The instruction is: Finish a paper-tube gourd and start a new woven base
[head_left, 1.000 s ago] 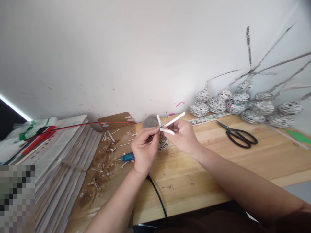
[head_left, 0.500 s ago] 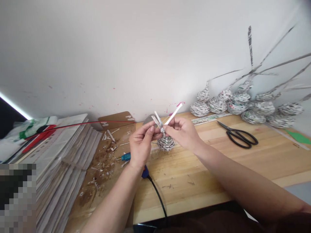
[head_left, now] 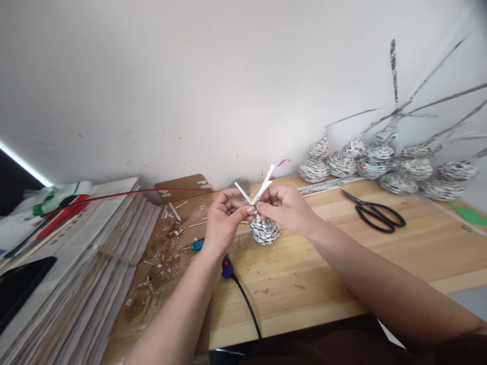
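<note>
A small round piece woven from newspaper strips (head_left: 265, 230) hangs just above or touches the wooden table; which of the two I cannot tell. White paper tubes (head_left: 264, 188) stick up from its top in a V shape. My left hand (head_left: 227, 218) pinches the narrow neck of the piece with thumb and fingertips. From the other side my right hand (head_left: 287, 207) grips the base of the tubes, its fingers closed. Behind the left wrist lies a tool with a teal tip and blue body (head_left: 227, 266), partly covered by the arm, its black cord running to the table's front edge.
Black-handled scissors (head_left: 376, 213) lie on the table (head_left: 327, 274) at right. Several woven gourd shapes (head_left: 314, 170) with long strips stand along the wall, beside flat paper strips (head_left: 327, 186). A tall newspaper stack (head_left: 110, 253) and a scrap-strewn brown board (head_left: 167, 263) are at left.
The woven piece has shifted slightly right and toward me. The paper tubes stand at a different angle, and my left fingers have come closer to the right ones at the neck.
</note>
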